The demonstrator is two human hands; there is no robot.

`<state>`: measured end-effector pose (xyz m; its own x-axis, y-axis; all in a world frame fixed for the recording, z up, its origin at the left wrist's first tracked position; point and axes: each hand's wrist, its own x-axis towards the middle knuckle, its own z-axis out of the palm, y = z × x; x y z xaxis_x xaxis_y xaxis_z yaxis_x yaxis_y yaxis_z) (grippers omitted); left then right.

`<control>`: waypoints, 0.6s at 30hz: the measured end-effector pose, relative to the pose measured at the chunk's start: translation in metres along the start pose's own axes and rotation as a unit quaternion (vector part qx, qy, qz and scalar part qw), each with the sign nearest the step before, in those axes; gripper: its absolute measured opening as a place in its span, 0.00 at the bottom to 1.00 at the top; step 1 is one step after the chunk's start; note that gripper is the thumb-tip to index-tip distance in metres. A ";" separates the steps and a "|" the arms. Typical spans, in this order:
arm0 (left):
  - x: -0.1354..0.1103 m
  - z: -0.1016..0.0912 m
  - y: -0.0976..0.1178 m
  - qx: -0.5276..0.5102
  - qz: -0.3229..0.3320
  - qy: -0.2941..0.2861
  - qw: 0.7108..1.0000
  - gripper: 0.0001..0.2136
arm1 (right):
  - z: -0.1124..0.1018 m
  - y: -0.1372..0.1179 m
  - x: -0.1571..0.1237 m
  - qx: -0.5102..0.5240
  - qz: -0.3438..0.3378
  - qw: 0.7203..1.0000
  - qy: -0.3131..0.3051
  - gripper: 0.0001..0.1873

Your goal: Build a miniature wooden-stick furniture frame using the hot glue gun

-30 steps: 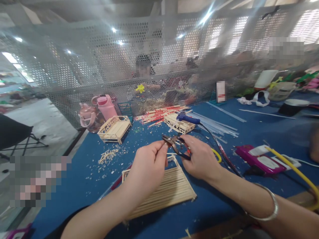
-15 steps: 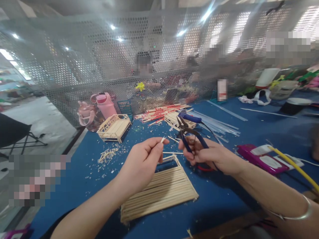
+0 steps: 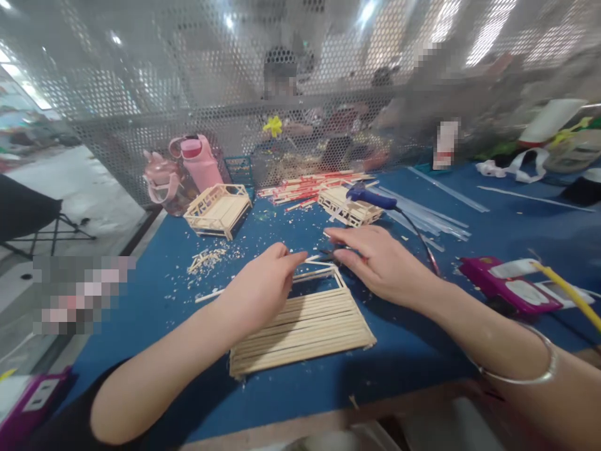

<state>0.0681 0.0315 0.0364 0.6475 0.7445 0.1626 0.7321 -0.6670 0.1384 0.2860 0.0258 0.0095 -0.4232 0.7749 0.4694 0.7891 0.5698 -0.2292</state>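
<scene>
Having lowered the previously raised pliers (image 3: 327, 255), the right hand (image 3: 379, 258), like the left hand (image 3: 261, 285), hides its grip.

The panel of pale sticks (image 3: 305, 329) lies flat on the blue worktop (image 3: 263, 401) — slats side by side, an open frame (image 3: 340, 277) at its far edge, partly under the left hand (image 3: 260, 285). Dark pliers (image 3: 327, 255) show just beyond — mostly hidden by the right hand (image 3: 375, 260).
</scene>
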 end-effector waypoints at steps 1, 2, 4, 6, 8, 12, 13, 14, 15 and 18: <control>0.000 0.003 0.001 -0.008 0.022 0.014 1.000 0.19 | -0.002 -0.005 0.000 0.006 -0.052 0.999 0.014 0.18; 0.000 0.005 0.001 -0.020 0.041 0.034 0.998 0.19 | -0.003 -0.009 -0.001 0.009 -0.089 0.996 0.021 0.17; -0.001 0.006 0.002 -0.044 0.073 0.076 0.993 0.18 | -0.004 -0.015 -0.001 0.010 -0.123 0.992 0.026 0.15; -0.007 0.005 0.000 -0.056 0.094 0.110 0.988 0.16 | -0.002 -0.014 -0.002 0.009 -0.122 0.992 0.022 0.14; -0.019 0.000 -0.008 -0.057 0.074 0.162 0.982 0.14 | -0.001 -0.008 -0.006 0.016 -0.107 0.994 0.010 0.14; -0.052 -0.005 -0.042 -0.139 -0.207 0.312 0.917 0.11 | 0.002 0.013 -0.018 0.074 -0.051 0.995 -0.044 0.15; -0.059 -0.002 -0.051 -0.205 -0.273 0.306 0.889 0.11 | 0.004 0.017 -0.021 0.091 -0.039 0.993 -0.061 0.16; -0.066 0.001 -0.059 -0.275 -0.329 0.277 0.860 0.12 | 0.006 0.020 -0.024 0.105 -0.027 0.991 -0.076 0.17; -0.071 0.006 -0.065 -0.338 -0.373 0.227 0.834 0.13 | 0.009 0.023 -0.026 0.117 -0.017 0.989 -0.087 0.18; -0.077 0.018 -0.070 -0.448 -0.420 0.054 0.787 0.18 | 0.015 0.025 -0.028 0.136 -0.010 0.986 -0.098 0.18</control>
<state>-0.0299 0.0214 -0.0034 -0.0435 0.9594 -0.2788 0.4173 0.2710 0.8674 0.3110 0.0222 -0.0219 -0.5359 0.7860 0.3081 0.6429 0.6165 -0.4545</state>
